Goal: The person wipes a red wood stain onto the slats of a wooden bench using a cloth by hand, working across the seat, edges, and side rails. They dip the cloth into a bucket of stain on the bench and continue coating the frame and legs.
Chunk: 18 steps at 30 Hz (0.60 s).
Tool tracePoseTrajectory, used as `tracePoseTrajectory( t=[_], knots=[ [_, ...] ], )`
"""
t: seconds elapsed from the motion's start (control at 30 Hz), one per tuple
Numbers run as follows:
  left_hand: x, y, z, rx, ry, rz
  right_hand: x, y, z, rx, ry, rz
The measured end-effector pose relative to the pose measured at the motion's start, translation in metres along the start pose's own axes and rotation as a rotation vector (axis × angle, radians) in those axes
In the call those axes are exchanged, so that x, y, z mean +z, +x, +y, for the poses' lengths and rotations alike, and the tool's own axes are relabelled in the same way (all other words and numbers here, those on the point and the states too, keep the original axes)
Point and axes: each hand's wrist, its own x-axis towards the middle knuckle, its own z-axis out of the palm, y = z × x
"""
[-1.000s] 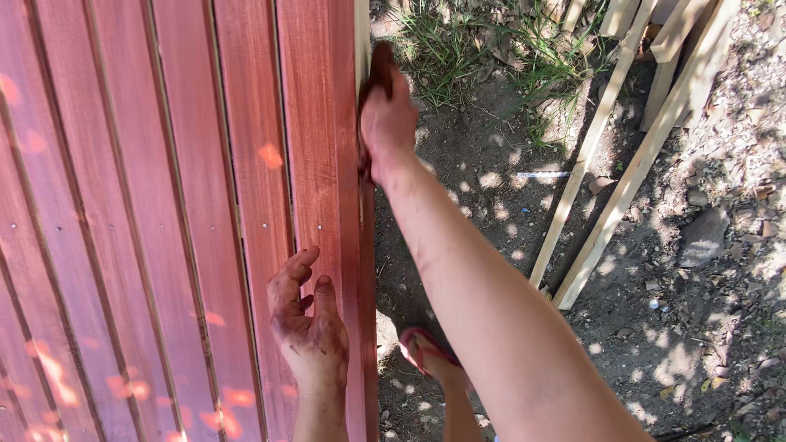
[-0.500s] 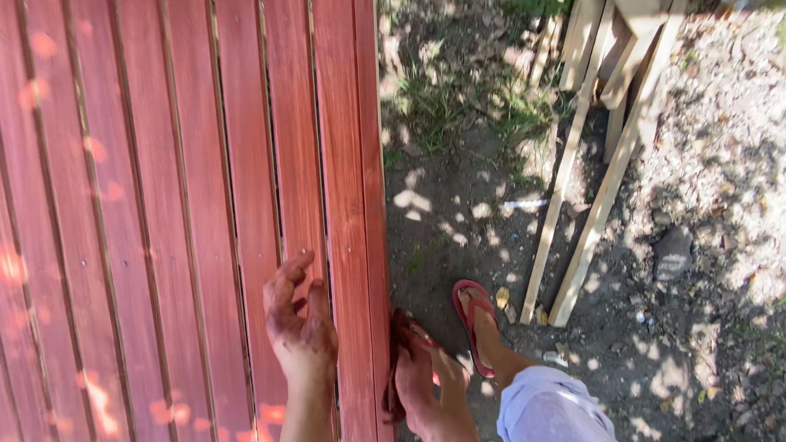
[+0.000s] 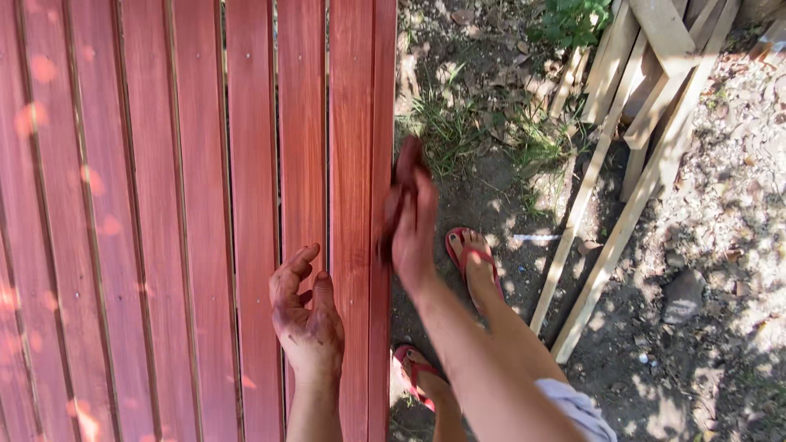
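- Bright daylight, hard and dappled; sun patches scatter over the dirt ground [image 3: 712, 327] toward three and five o'clock.
- Soft orange flecks of light dot the red-stained boards [image 3: 164, 221] around nine and seven o'clock.
- The right hand [image 3: 412, 217] is smeared by motion blur; the left hand [image 3: 307, 315] is sharp.
- The pale battens [image 3: 622, 164] at one o'clock glare slightly.

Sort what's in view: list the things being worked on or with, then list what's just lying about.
In the job:
- red-stained slatted wooden panel
- left hand, stain-smeared, resting on the panel
- right hand, blurred, at the panel's right edge, pressing something dark; what it is cannot be told

Lying about:
- stack of bare pale wooden slats
- grey stone
- grass tuft
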Motion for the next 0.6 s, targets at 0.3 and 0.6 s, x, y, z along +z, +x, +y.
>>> tracePoseTrajectory(
  t=[0.3,0.6],
  knots=[
    [0.036,0.018,0.024,-0.083,0.037,-0.095,-0.047,-0.155,-0.029,0.167,-0.046,-0.025],
    [0.083,0.076,0.043,0.021,0.024,-0.133,0.026,0.220,0.018,-0.055,-0.295,-0.061]
  ],
)
